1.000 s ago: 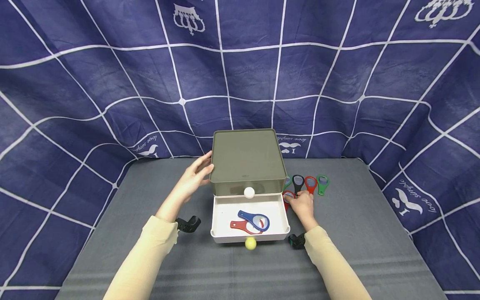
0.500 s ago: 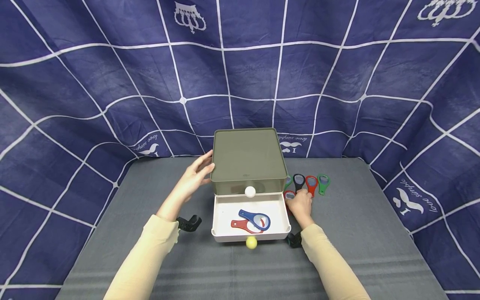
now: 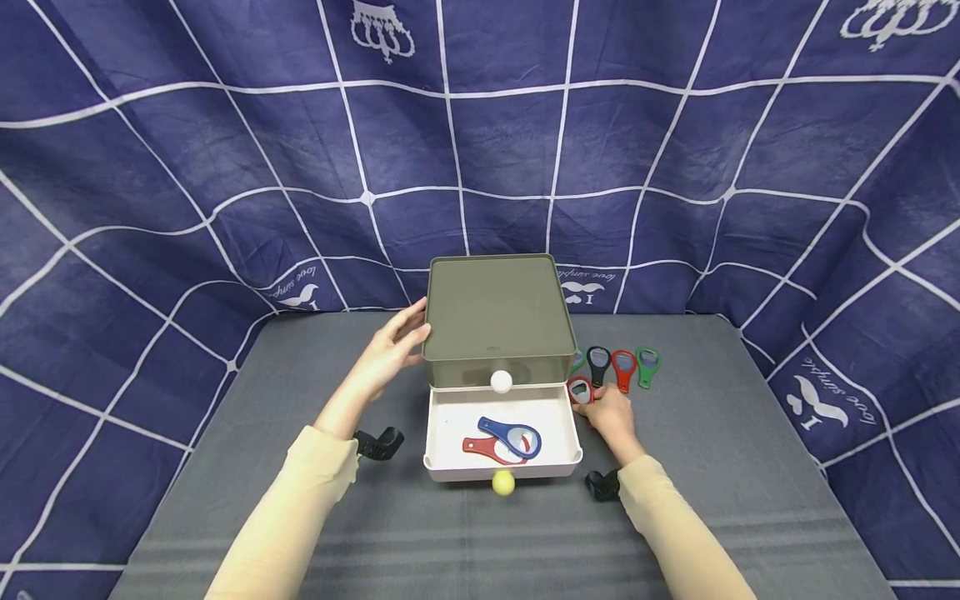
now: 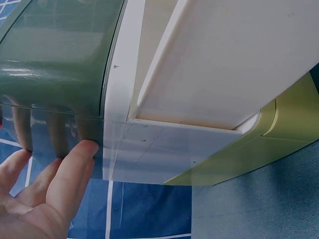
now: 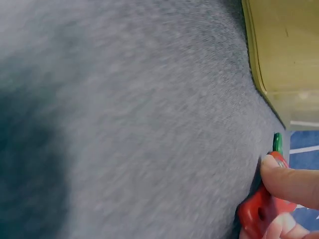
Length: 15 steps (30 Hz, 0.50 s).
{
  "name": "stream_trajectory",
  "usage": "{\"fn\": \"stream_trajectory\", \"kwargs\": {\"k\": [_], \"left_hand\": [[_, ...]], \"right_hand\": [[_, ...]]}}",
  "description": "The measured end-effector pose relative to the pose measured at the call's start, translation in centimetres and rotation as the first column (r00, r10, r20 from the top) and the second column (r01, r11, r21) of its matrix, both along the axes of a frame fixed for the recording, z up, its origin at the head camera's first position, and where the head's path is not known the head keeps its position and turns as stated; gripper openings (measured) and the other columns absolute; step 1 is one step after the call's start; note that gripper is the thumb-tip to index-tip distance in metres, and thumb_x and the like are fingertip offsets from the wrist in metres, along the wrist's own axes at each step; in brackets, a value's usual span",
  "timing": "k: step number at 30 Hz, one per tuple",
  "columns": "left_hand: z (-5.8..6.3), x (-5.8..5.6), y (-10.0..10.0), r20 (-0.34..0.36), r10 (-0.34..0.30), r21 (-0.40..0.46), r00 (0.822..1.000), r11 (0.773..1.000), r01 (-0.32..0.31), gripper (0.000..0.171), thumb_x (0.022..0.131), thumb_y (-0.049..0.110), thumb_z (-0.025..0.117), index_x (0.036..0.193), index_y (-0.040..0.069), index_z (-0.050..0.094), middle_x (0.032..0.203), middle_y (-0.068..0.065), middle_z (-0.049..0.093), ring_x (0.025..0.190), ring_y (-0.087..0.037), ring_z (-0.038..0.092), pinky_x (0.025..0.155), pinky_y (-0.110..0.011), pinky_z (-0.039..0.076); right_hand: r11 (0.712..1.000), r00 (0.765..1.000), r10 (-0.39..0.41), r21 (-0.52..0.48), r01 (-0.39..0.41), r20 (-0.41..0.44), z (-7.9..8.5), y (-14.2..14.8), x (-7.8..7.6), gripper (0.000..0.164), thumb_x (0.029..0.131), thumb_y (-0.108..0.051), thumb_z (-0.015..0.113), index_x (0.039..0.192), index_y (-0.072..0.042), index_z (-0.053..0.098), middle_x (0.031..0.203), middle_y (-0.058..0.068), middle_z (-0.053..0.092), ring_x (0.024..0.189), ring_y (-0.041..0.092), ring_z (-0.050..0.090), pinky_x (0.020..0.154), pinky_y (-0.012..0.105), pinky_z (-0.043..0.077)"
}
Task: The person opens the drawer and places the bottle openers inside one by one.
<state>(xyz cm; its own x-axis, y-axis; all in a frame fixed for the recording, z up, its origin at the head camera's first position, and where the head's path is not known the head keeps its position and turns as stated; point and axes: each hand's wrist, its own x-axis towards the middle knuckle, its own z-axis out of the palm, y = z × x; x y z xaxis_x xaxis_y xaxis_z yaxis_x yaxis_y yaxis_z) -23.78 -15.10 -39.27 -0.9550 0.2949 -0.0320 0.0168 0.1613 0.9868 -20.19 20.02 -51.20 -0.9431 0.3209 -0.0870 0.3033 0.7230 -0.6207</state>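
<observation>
Head view: right hand [image 3: 613,414] is pinching a red magnifier [image 3: 581,390] in its fingers at the cabinet's [image 3: 498,312] 4 o'clock, left hand [image 3: 380,360] is touching its 9 o'clock side, fingers extended, blue magnifier [image 3: 513,438] is lying in the 6 o'clock drawer [image 3: 453,414].

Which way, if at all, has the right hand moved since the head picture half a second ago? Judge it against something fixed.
Yes, slightly to the right: the right hand now sits a little farther from the open white drawer.
</observation>
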Motion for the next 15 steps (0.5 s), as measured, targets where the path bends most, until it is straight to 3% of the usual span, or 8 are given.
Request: {"fn": "stream_trajectory", "kwargs": {"k": [3,7,15], "left_hand": [[0.0,0.0,0.0,0.001,0.003,-0.001,1.000,1.000,-0.003,0.059,0.104,0.027,0.049,0.157,0.018,0.025,0.162,-0.016,0.025,0.145,-0.039,0.033,0.109,-0.060,0.039],[0.1,0.0,0.1,0.002,0.005,-0.004,1.000,1.000,-0.005,0.059,0.104,0.027,0.049,0.157,0.018,0.025,0.162,-0.016,0.025,0.145,-0.039,0.033,0.108,-0.060,0.040],[0.2,0.0,0.0,0.008,0.006,-0.010,1.000,1.000,-0.006,0.059,0.104,0.028,0.049,0.157,0.020,0.025,0.162,-0.014,0.024,0.145,-0.038,0.033,0.109,-0.059,0.040]], "right_hand": [[1.000,1.000,0.011,-0.015,-0.012,-0.013,0.0,0.4,0.4,0.033,0.074,-0.018,0.083,0.085,0.002,0.059,0.077,0.017,0.063,0.079,0.036,0.061,0.067,0.041,0.049],[0.997,1.000,0.026,-0.075,-0.026,-0.001,0.3,1.3,0.9,0.032,0.076,-0.019,0.083,0.086,0.002,0.061,0.075,0.013,0.065,0.071,0.027,0.060,0.058,0.030,0.043],[0.977,0.994,0.100,-0.193,-0.091,0.039,3.3,2.8,1.7,0.037,0.080,-0.022,0.081,0.098,0.004,0.061,0.086,0.015,0.074,0.068,0.010,0.059,0.062,0.025,0.043]]}}
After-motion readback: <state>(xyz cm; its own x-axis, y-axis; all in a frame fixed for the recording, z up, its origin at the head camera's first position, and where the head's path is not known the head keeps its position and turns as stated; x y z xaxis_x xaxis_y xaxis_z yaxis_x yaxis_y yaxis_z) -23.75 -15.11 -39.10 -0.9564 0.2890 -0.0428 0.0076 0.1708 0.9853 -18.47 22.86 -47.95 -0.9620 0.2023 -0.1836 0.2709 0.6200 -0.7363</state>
